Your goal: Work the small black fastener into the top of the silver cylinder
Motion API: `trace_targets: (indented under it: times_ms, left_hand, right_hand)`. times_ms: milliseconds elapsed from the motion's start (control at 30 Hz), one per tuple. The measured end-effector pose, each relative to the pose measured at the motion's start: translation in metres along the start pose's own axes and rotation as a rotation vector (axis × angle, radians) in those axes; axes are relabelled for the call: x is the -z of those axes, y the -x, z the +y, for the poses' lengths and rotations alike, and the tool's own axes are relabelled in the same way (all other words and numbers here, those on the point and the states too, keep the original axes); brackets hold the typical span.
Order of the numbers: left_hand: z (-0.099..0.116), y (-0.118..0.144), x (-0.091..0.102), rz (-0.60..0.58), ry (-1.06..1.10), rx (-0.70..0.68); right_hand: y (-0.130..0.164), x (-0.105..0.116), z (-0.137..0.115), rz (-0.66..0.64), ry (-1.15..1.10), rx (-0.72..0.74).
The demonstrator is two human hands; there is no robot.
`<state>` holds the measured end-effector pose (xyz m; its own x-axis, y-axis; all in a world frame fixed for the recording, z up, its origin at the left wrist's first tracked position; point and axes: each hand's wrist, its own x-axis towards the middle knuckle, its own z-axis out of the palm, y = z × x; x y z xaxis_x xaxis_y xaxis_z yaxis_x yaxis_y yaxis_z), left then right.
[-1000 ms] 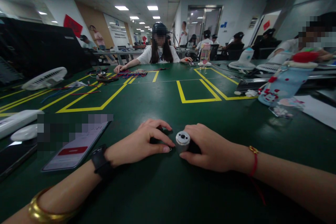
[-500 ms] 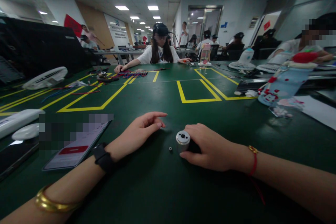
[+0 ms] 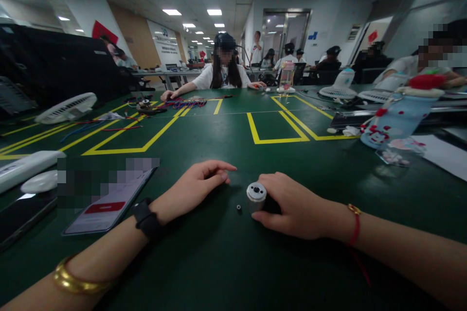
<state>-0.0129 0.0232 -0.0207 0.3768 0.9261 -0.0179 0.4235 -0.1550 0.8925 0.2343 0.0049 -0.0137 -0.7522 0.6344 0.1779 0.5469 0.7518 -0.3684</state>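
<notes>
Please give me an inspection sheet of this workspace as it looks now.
Surface: green table with yellow tape lines.
Job's things: silver cylinder; small dark part lying loose beside it.
Clutter: phone, white fan, blue bottle, papers.
Grippers: right hand shut on the cylinder; left hand resting on the table, holding nothing.
Cables: coloured wires far left.
Surroundings: other people seated at tables.

Bright ceiling panels, edges warped, perhaps soft
</notes>
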Motion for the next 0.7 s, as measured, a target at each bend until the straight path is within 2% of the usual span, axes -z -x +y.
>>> trace_targets:
  times_ms: [300, 700]
  left_hand:
    - [0.002, 0.001, 0.0, -0.001, -0.091, -0.017]
    - [0.011, 0.003, -0.001, -0.096, -0.178, -0.078]
  right_hand:
    - [0.001, 0.0, -0.001, 0.016, -0.005, -0.012]
    - [0.001, 0.0, 0.0, 0.005, -0.019, -0.002]
